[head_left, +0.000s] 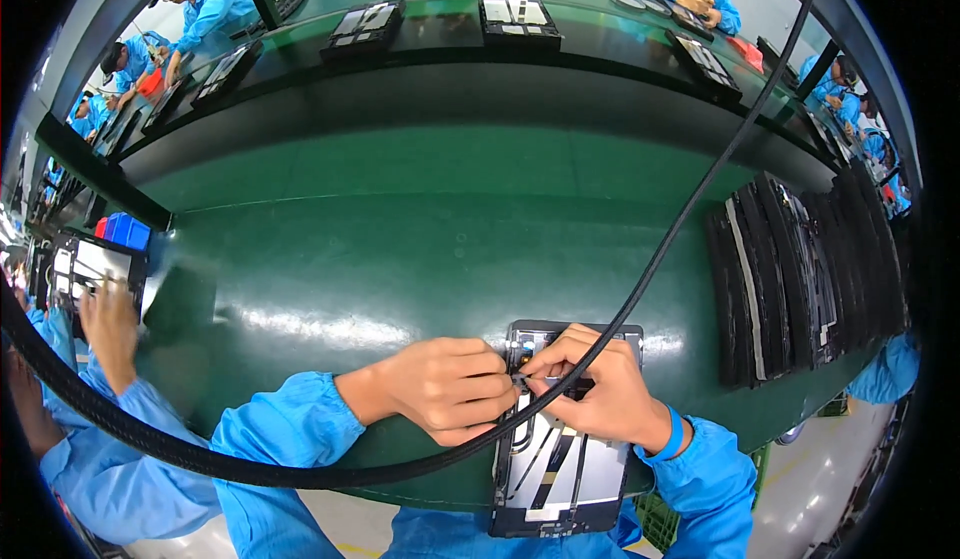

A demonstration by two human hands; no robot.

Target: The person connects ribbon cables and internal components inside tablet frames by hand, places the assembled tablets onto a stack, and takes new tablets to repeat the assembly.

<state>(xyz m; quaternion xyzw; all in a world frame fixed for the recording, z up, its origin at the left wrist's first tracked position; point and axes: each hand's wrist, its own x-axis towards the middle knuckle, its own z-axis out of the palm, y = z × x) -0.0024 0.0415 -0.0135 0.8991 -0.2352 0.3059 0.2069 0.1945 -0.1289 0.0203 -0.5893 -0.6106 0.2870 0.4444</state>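
An opened tablet [602, 471] with a black frame and silver-white inner panels lies at the near edge of the green table, its lower end toward my body. Over its upper left edge, my left hand [445, 387] is closed, thumb and forefinger pinched. My right hand [605, 389], a blue band round its wrist, pinches from the other side over the tablet's upper part. The fingertips of both hands meet at a small dark part, too small and too covered to name. Dark strips run lengthwise over the panels.
A thick black cable [690, 209] arcs across the view, passing before my right hand. Upright black tablet-like devices [790, 279] stand packed at the right. At left, a co-worker's blurred hand [110, 329] is over another opened device, near a blue bin [126, 230]. More devices [520, 19] line the far shelf.
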